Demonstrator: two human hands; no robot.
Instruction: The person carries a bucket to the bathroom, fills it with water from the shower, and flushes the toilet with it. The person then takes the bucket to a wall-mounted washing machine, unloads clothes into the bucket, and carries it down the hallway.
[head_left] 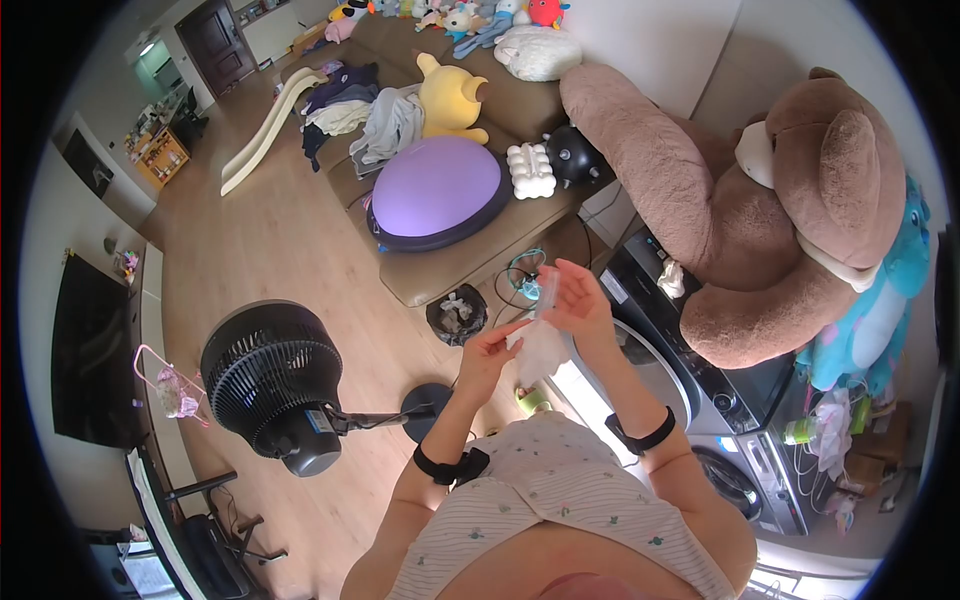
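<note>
A thin, translucent plastic bag (541,352) hangs between my hands in the middle of the head view. My left hand (487,358) pinches its left side with the thumb and forefinger. At the upper right, my right hand (578,302) is closed around the bag's gathered top, with the fingertips curled upward. The lower part of the bag hangs loose and crumpled. Beyond my hands, a black trash bin (457,314) with crumpled waste inside stands on the floor by the sofa.
A black fan (272,385) stands to the left. The brown sofa (440,272) ahead carries a purple balance dome (437,187) and plush toys. To the right, a large brown teddy bear (740,230) rests on a washing machine (740,400). A white slide (262,135) lies farther off.
</note>
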